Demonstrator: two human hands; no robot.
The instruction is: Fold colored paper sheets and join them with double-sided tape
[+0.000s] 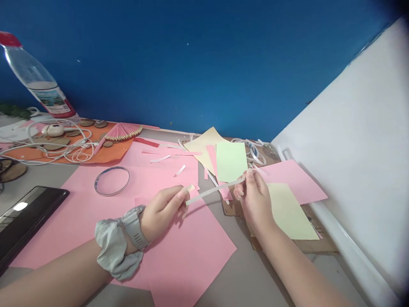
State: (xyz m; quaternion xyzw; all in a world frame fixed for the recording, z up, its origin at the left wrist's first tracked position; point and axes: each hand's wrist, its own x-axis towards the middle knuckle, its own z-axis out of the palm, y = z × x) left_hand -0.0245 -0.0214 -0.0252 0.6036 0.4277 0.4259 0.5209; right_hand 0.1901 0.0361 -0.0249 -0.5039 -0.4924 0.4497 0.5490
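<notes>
Stretched between my two hands is a narrow whitish strip [215, 189], perhaps tape or paper. My left hand [168, 207] pinches its left end, where a small pale yellow bit shows at the fingertips. The other end sits between thumb and fingers of my right hand [255, 194], which is higher and to the right. Below the strip lie pink paper sheets [188, 256] and a light green sheet [231, 160]. A roll of tape [111, 181] rests on the pink paper, left of my left hand.
A black phone [32, 217] lies at the left. Behind it are tangled white earphones [76, 147], orange paper [111, 155], a pink folded paper fan [123, 132] and a plastic bottle [41, 81]. Paper scraps [180, 170] are scattered centrally. A blue wall [198, 64] and white panel [367, 149] border the table.
</notes>
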